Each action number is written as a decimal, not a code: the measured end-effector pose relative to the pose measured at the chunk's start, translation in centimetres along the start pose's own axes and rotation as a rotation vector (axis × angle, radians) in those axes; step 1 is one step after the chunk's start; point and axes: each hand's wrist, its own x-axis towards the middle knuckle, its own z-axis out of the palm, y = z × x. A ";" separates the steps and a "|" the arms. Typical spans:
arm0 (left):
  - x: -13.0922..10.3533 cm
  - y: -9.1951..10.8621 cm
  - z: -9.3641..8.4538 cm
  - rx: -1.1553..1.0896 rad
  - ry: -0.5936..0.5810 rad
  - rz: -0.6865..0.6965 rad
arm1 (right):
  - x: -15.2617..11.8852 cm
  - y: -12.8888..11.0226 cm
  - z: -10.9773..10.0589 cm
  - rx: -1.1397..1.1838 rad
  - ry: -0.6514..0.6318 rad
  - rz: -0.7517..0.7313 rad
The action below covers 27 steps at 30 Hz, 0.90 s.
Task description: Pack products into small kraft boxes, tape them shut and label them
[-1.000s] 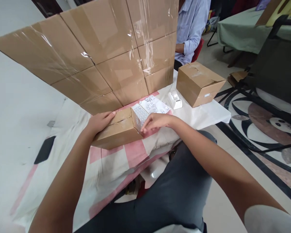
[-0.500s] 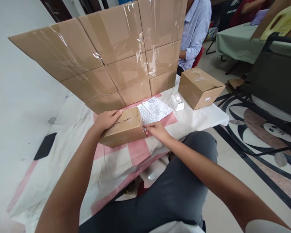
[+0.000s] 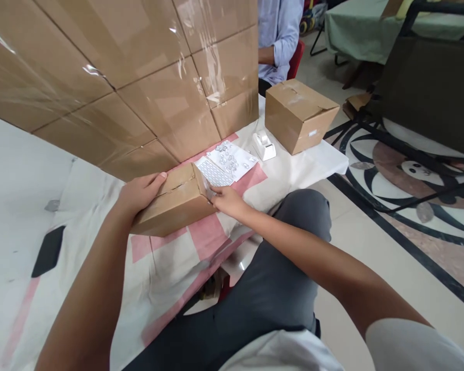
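Observation:
A small brown cardboard box (image 3: 174, 206) lies on the cloth-covered table. My left hand (image 3: 141, 191) grips its left end, with the thumb on top and the other fingers hidden behind it. At the right end of the box, the fingers of my right hand (image 3: 228, 200) are pinched together against the edge. A shiny, clear bit shows beside those fingertips, too small to identify for sure. Just behind lie printed sheets (image 3: 213, 172) with small grey drawings or cut pieces on them. A white tape dispenser (image 3: 263, 146) stands to their right.
A wall of taped cardboard boxes (image 3: 170, 98) rises behind the work. Another cardboard box (image 3: 299, 116) sits at the table's right end. A person in a light blue shirt (image 3: 280, 38) is beyond it. A dark phone-like slab (image 3: 48, 251) lies at left, and a folding chair (image 3: 429, 93) stands at right.
The camera view has shifted, so the scene sits further left and somewhat higher. Both hands keep their places on the box, the right still pinching at its right end.

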 end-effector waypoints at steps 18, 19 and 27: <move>0.1 0.1 -0.1 -0.082 -0.072 -0.022 | 0.8 -1.0 -3.2 -0.214 -0.353 -0.313; 0.0 0.0 -0.1 -0.102 -0.074 0.002 | 0.8 -1.0 -3.2 -0.243 -0.381 -0.372; -0.9 -1.1 -0.6 -0.324 -0.026 0.330 | -2.9 -3.6 -4.2 -0.409 -0.212 -0.541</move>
